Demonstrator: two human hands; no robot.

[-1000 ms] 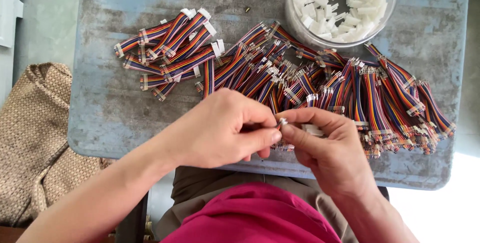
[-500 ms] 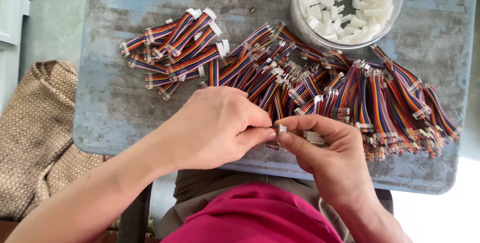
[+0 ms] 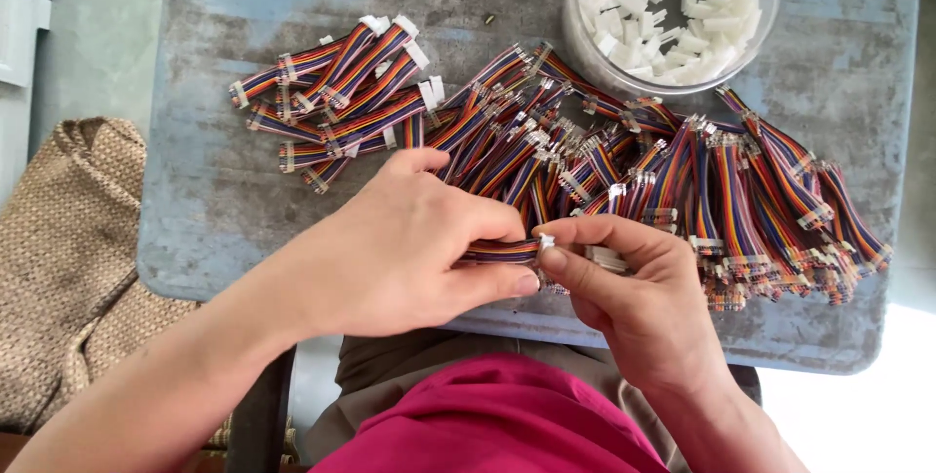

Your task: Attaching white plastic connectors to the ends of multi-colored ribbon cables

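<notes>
While both hands work at the near edge of the table point(image 3: 244, 239), the scene reads as follows
Left hand: the left hand point(image 3: 390, 258) is closed around a short striped ribbon cable point(image 3: 502, 252), thumb under and fingers over, so that only the cable's end sticks out toward the other hand
Right hand: the right hand point(image 3: 634, 288) pinches a small white connector point(image 3: 547, 241) at that cable end, fingertips narrow; a grip this tight looks suited to lining up a small part
Cable pile: a broad pile of loose cables point(image 3: 682, 190) lies on the table just beyond the hands, within easy reach
Sorted bundle: cables with white ends point(image 3: 341, 93) lie toward the table's far left
Tub: a clear round tub of white housings point(image 3: 673, 10) stands at the table's far right corner
Open room: bare table surface shows along the left edge; the held cable hovers over the near edge, above the lap
Beside the table: a woven bag point(image 3: 68, 258) sits off its left side
</notes>
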